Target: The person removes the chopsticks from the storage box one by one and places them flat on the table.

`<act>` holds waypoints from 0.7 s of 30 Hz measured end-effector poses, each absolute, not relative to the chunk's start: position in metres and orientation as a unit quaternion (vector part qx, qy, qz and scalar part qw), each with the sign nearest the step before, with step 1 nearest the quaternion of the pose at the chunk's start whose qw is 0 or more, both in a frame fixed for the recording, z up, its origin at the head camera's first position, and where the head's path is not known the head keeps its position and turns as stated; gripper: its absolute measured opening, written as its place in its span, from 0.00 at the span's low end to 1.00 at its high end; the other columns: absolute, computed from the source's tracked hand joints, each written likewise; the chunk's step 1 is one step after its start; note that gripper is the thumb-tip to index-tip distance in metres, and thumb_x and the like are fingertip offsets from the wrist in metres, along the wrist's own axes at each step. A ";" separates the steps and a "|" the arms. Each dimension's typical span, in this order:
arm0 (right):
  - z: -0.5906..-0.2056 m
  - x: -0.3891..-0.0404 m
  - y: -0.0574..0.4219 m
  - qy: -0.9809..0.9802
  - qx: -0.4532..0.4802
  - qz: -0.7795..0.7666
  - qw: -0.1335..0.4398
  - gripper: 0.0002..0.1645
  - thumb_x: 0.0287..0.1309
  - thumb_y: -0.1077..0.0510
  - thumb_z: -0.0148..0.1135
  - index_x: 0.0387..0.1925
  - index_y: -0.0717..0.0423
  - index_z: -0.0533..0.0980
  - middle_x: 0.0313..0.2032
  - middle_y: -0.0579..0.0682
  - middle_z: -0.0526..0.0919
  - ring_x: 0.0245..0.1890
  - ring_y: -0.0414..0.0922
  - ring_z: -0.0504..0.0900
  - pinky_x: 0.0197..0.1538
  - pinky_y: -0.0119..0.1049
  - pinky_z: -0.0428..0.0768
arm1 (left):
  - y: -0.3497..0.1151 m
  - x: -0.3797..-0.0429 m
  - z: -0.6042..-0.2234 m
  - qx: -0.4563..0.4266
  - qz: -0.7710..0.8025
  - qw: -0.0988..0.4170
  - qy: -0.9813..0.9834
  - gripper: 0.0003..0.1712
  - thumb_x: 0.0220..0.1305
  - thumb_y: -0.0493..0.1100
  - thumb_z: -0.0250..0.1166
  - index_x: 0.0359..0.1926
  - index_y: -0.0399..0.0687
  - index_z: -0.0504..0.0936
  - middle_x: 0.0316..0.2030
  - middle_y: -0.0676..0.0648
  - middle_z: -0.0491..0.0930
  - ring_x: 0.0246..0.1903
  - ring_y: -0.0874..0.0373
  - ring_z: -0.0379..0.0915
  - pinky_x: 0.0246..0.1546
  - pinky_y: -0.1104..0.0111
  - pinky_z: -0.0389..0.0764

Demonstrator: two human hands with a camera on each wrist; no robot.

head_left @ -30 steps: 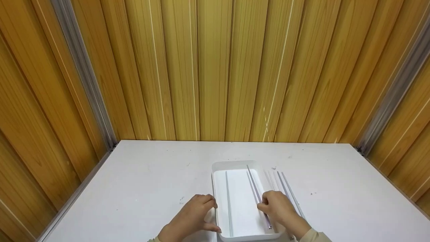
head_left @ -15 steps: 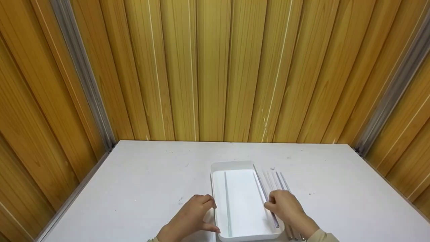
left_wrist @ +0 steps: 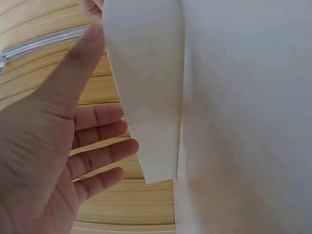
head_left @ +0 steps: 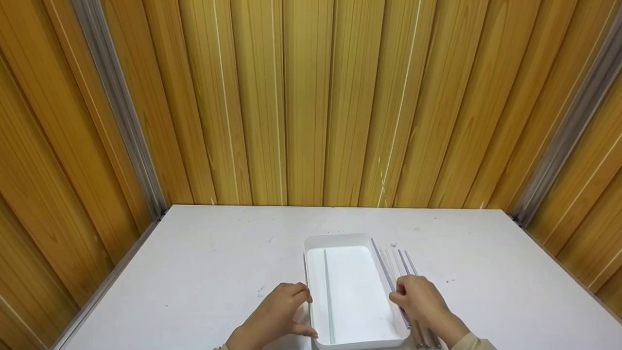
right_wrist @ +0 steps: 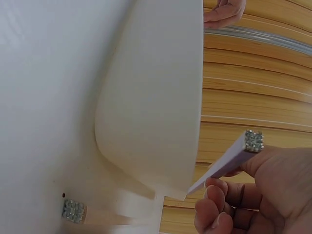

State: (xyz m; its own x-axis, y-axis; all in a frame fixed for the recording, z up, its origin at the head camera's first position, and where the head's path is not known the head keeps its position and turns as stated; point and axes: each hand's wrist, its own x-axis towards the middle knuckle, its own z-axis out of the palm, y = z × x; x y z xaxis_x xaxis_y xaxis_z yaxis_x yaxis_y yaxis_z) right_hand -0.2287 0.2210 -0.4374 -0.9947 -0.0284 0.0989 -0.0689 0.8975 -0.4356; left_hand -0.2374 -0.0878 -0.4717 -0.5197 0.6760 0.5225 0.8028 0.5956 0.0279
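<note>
A long white tray (head_left: 357,301) stands near the table's front. My left hand (head_left: 277,311) rests against its left side, fingers extended; in the left wrist view the thumb and fingertips (left_wrist: 129,146) are right at the rim. My right hand (head_left: 422,299) pinches a lavender chopstick (head_left: 384,260), which lies along the tray's right rim in the head view. Its square, glittery end (right_wrist: 254,141) sticks out past the hand in the right wrist view. A thin pale green strip (head_left: 329,291) runs lengthwise inside the tray, toward its left side.
Several more chopsticks (head_left: 403,260) lie side by side on the table, right of the tray, partly under my right hand. One glittery chopstick end (right_wrist: 74,210) shows low in the right wrist view. Wood-patterned walls (head_left: 311,107) border the white table (head_left: 233,253).
My right hand has moved to the right, carrying the lavender chopstick from over the tray's inside to its right rim. The left hand has stayed at the tray's left side.
</note>
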 end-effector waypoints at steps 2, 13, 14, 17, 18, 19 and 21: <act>-0.438 -0.228 0.223 -0.972 0.027 0.230 0.044 0.16 0.50 0.60 0.59 0.13 0.51 0.65 0.13 0.43 0.65 0.16 0.38 0.62 0.18 0.22 0.56 | -0.088 -0.237 -0.472 -0.428 -0.135 0.233 -0.863 0.35 0.40 0.69 0.68 0.40 0.46 0.81 0.40 0.54 0.79 0.41 0.61 0.77 0.50 0.70 0.81; -0.435 -0.226 0.231 -0.967 0.049 0.244 0.051 0.13 0.50 0.61 0.59 0.14 0.52 0.68 0.13 0.42 0.66 0.15 0.37 0.63 0.18 0.21 0.58 | -0.088 -0.239 -0.474 -0.433 -0.139 0.245 -0.856 0.35 0.39 0.68 0.69 0.39 0.45 0.80 0.40 0.54 0.79 0.40 0.60 0.77 0.49 0.70 0.82; -0.435 -0.225 0.232 -0.967 0.051 0.246 0.050 0.13 0.50 0.61 0.59 0.15 0.53 0.69 0.13 0.43 0.66 0.15 0.37 0.63 0.18 0.21 0.59 | -0.088 -0.239 -0.474 -0.432 -0.139 0.243 -0.857 0.35 0.39 0.68 0.69 0.39 0.45 0.80 0.40 0.54 0.79 0.40 0.60 0.77 0.49 0.70 0.82; -0.435 -0.223 0.235 -0.965 0.060 0.249 0.046 0.12 0.50 0.61 0.58 0.16 0.53 0.70 0.14 0.43 0.67 0.15 0.37 0.64 0.18 0.21 0.61 | -0.088 -0.239 -0.474 -0.429 -0.138 0.231 -0.863 0.35 0.40 0.68 0.68 0.40 0.45 0.80 0.40 0.54 0.79 0.41 0.60 0.77 0.50 0.69 0.82; -0.435 -0.223 0.237 -0.965 0.065 0.250 0.045 0.11 0.51 0.60 0.58 0.16 0.53 0.70 0.14 0.43 0.67 0.16 0.37 0.64 0.18 0.21 0.61 | -0.088 -0.239 -0.474 -0.428 -0.138 0.227 -0.864 0.35 0.40 0.68 0.68 0.40 0.45 0.80 0.40 0.54 0.80 0.42 0.60 0.77 0.51 0.69 0.82; -0.436 -0.223 0.238 -0.965 0.068 0.251 0.045 0.11 0.51 0.60 0.58 0.16 0.53 0.70 0.15 0.43 0.67 0.16 0.37 0.64 0.19 0.21 0.62 | -0.088 -0.239 -0.474 -0.426 -0.139 0.225 -0.865 0.35 0.40 0.68 0.68 0.40 0.45 0.81 0.40 0.54 0.80 0.42 0.60 0.77 0.51 0.69 0.82; -0.437 -0.223 0.241 -0.963 0.079 0.252 0.047 0.12 0.52 0.60 0.58 0.16 0.53 0.69 0.15 0.42 0.67 0.15 0.36 0.64 0.19 0.20 0.62 | -0.088 -0.239 -0.474 -0.424 -0.141 0.221 -0.867 0.35 0.40 0.68 0.68 0.40 0.45 0.81 0.40 0.54 0.80 0.42 0.60 0.77 0.51 0.69 0.82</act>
